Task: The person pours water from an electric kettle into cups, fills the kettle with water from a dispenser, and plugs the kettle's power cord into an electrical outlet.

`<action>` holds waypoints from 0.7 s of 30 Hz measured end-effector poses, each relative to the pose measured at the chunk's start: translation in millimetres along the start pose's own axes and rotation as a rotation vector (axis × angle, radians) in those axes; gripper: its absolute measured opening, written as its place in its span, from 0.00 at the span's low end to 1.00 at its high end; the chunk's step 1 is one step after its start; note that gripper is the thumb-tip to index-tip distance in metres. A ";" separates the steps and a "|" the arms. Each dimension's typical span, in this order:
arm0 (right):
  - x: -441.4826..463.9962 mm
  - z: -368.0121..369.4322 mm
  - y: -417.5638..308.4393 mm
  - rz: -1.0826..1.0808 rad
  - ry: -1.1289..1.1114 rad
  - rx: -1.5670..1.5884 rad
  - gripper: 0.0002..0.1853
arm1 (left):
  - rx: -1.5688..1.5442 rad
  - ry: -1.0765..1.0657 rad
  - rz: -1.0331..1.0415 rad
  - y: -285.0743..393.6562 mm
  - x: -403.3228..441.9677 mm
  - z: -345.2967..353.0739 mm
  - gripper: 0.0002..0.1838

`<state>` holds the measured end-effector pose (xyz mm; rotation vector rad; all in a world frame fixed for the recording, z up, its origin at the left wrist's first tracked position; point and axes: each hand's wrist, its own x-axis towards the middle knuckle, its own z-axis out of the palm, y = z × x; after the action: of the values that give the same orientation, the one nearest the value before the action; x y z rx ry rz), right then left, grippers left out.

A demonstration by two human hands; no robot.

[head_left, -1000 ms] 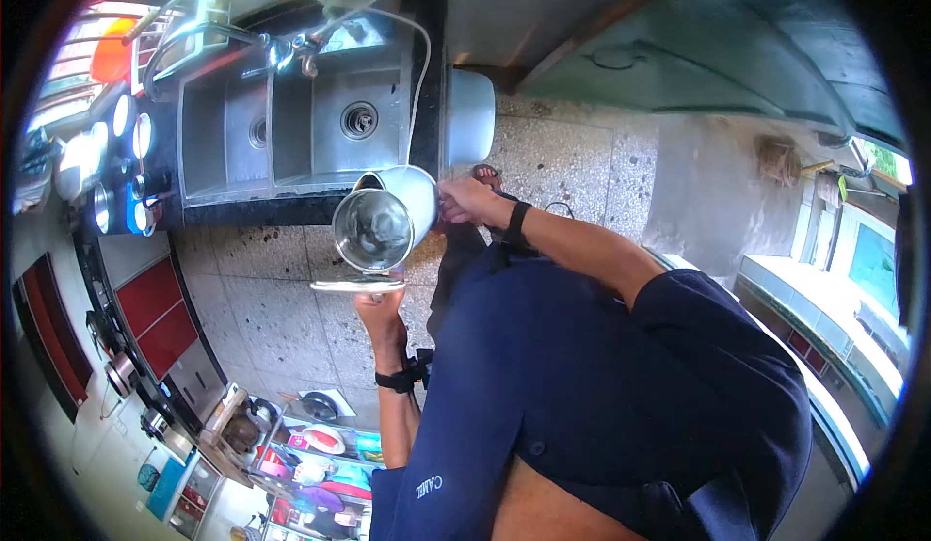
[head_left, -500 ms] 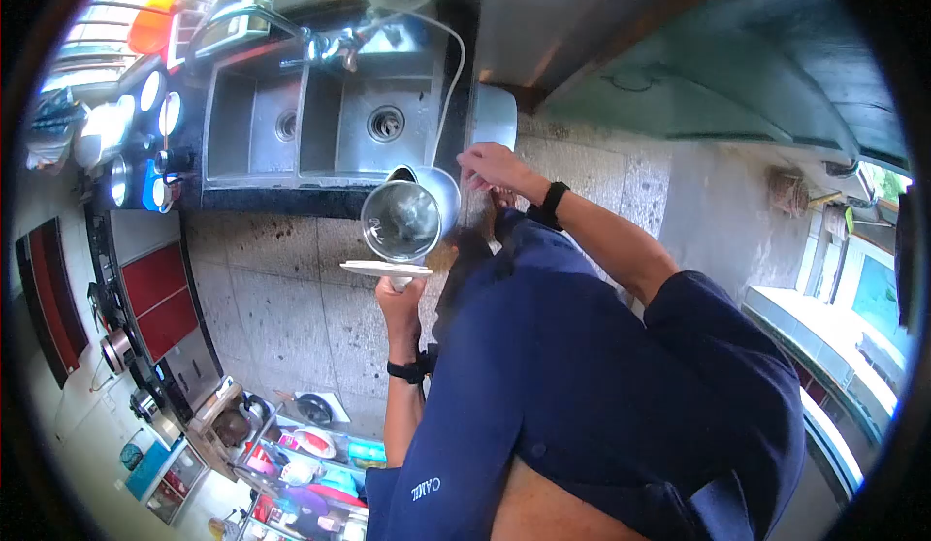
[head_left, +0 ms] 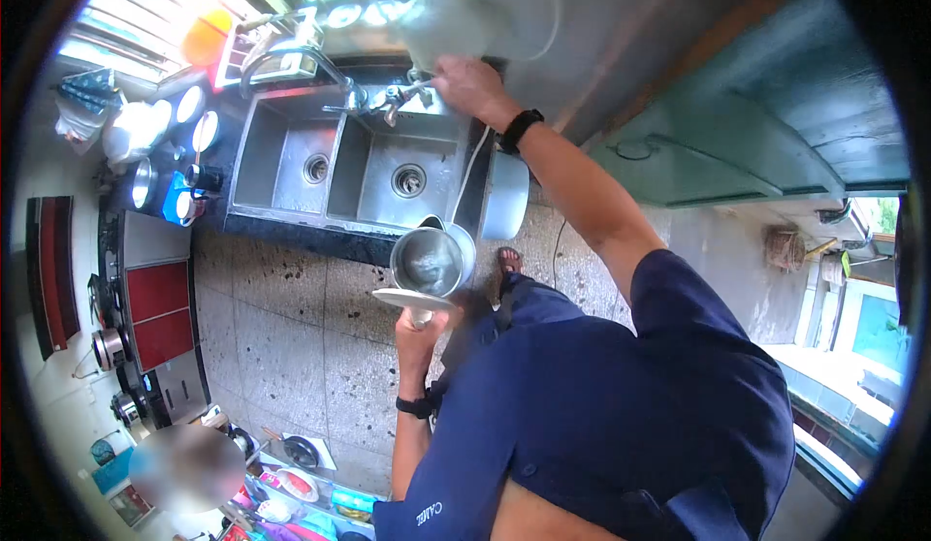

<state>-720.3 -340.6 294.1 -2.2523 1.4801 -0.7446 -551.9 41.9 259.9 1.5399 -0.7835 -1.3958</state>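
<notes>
My left hand (head_left: 421,330) is closed around the handle of a metal kettle (head_left: 464,250), just below its raised pale lid (head_left: 412,300). The kettle's open mouth faces me, showing a shiny inside; whether it holds water is hard to tell. It hangs beside the front edge of the double steel sink (head_left: 388,192). My right hand (head_left: 470,85) reaches over the back corner of the sink, its fingers closed at the end of the tap's fitting (head_left: 393,103). What exactly those fingers grip is partly hidden.
A curved spout (head_left: 281,53) rises behind the sink. Bowls and lids (head_left: 191,105) stand on the dark counter to the left. A white bin (head_left: 506,197) stands at the sink's right end. Colourful items (head_left: 296,484) fill a rack at the bottom, near a blurred patch.
My right hand has left the kettle and moved up to the tap, its fingers closing there. My left hand still holds the kettle. The view has shifted, moving the sink right and down.
</notes>
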 end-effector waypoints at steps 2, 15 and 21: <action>14.0 5.7 1.6 0.065 -0.138 -0.079 0.16 | 0.041 -0.020 -0.034 1.7 0.0 -4.8 0.17; 26.1 -13.0 19.5 -0.005 -0.002 0.382 0.13 | -0.071 0.117 0.161 31.0 11.8 -14.8 0.56; -32.8 -65.4 26.4 0.004 -0.170 1.066 0.06 | -0.130 0.053 0.183 25.7 30.2 -22.8 0.45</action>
<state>-789.2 -320.9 324.5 -1.4270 0.7025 -0.9887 -521.8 9.0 269.9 1.3642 -0.7659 -1.2422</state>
